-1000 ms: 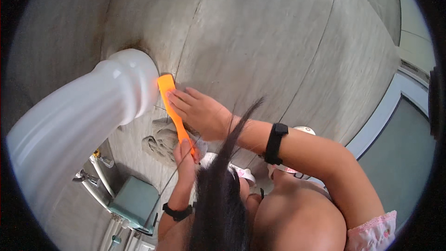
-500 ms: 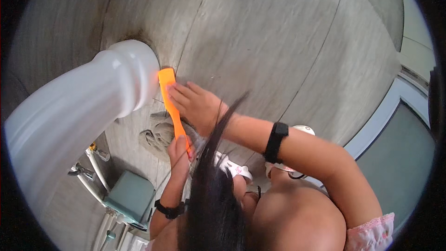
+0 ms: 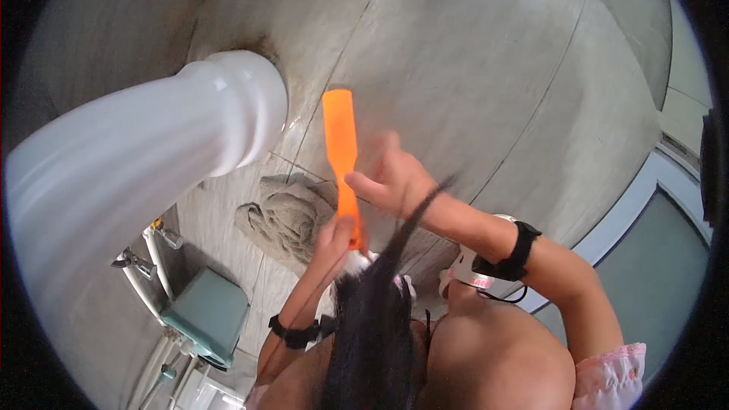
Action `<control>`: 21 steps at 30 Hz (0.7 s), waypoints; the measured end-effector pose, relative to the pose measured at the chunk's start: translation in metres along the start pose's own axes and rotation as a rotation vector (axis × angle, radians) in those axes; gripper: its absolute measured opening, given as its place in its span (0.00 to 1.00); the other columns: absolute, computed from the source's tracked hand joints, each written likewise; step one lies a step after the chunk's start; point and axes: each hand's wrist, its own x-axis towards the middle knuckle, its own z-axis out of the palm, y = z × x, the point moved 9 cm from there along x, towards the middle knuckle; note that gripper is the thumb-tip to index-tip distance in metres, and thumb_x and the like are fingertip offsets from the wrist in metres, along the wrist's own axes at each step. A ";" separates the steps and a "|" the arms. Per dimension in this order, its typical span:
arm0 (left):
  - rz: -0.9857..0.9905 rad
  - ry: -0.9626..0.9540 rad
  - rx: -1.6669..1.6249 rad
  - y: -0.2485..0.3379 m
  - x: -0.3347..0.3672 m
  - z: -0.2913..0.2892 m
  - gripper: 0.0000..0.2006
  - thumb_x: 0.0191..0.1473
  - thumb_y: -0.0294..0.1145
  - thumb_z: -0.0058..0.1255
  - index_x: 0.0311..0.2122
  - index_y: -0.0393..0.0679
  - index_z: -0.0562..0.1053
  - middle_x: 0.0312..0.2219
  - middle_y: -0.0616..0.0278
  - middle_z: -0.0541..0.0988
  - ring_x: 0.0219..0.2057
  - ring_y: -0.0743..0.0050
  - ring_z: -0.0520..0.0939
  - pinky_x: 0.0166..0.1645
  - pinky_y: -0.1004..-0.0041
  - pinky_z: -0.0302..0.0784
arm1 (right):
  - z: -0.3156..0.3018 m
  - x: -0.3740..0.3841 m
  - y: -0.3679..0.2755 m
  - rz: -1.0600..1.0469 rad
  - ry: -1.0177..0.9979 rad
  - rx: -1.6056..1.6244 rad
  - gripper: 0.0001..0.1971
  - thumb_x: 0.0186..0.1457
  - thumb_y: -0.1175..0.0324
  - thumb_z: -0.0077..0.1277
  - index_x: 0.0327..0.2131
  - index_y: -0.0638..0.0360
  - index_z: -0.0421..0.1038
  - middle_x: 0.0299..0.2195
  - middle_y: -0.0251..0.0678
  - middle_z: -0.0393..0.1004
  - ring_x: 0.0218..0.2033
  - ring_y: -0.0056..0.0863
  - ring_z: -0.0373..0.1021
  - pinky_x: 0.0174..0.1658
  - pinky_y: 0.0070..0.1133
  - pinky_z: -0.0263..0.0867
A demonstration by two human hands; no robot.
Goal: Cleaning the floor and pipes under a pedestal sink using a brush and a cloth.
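Observation:
An orange paddle-shaped brush (image 3: 340,130) is held over the grey tiled floor, its broad flat back up and any bristles out of sight. My left hand (image 3: 334,238) is closed around the lower end of its handle. Beside the handle's middle is my right hand (image 3: 396,181), fingers apart and slightly blurred, the thumb tip at or against the handle. The brush head sits to the right of the white ceramic pedestal (image 3: 254,110), apart from it. A crumpled grey-beige cloth (image 3: 285,216) lies on the floor left of the handle. Dark hair hangs across the view below my hands.
To the left stand a green plastic stool-like seat (image 3: 209,311) and white pipes with a metal valve (image 3: 138,264). A pale blue framed door (image 3: 645,258) is at the right. My slippered feet (image 3: 471,269) are close behind my hands. Dark stains mark the floor behind the pedestal.
The brush has moved right, away from the pedestal's foot. My right hand has come off the brush's head and spread its fingers. My left hand keeps its hold, and the view has shifted slightly.

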 end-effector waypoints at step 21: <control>0.498 0.370 1.152 0.051 -0.001 -0.047 0.37 0.43 0.33 0.57 0.58 0.34 0.57 0.59 0.41 0.56 0.61 0.39 0.53 0.63 0.53 0.50 | -0.117 -0.024 0.067 0.077 0.432 -0.111 0.15 0.52 0.72 0.50 0.43 0.64 0.61 0.30 0.51 0.74 0.30 0.42 0.74 0.33 0.28 0.68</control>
